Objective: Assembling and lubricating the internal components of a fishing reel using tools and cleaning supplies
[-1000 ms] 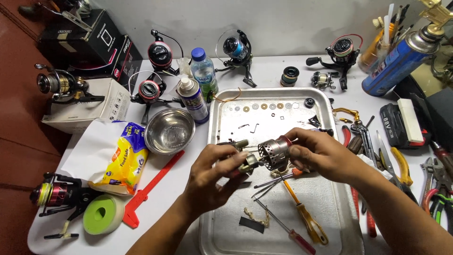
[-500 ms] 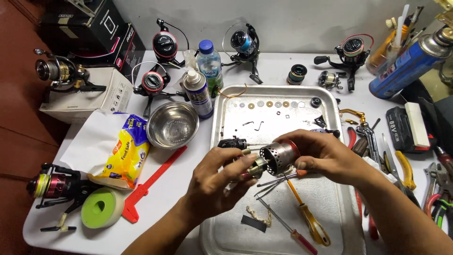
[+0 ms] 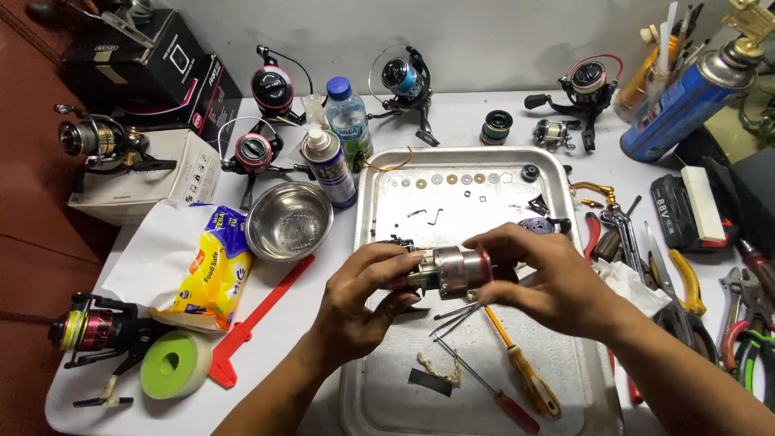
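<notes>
— What are my hands on?

— Your left hand (image 3: 355, 303) and right hand (image 3: 549, 282) share one fishing reel body (image 3: 448, 269), silver with a red band, held level just above the metal tray (image 3: 379, 210). Each grip is clamped on it, left fingers at the dark end, right fingers over the banded end.

— What lies near?

— Under it, in the tray, a yellow-handled screwdriver (image 3: 525, 371) and thin metal rods (image 3: 456, 315). A steel bowl (image 3: 288, 220) sits left of the tray on the white surface (image 3: 266, 363).
</notes>
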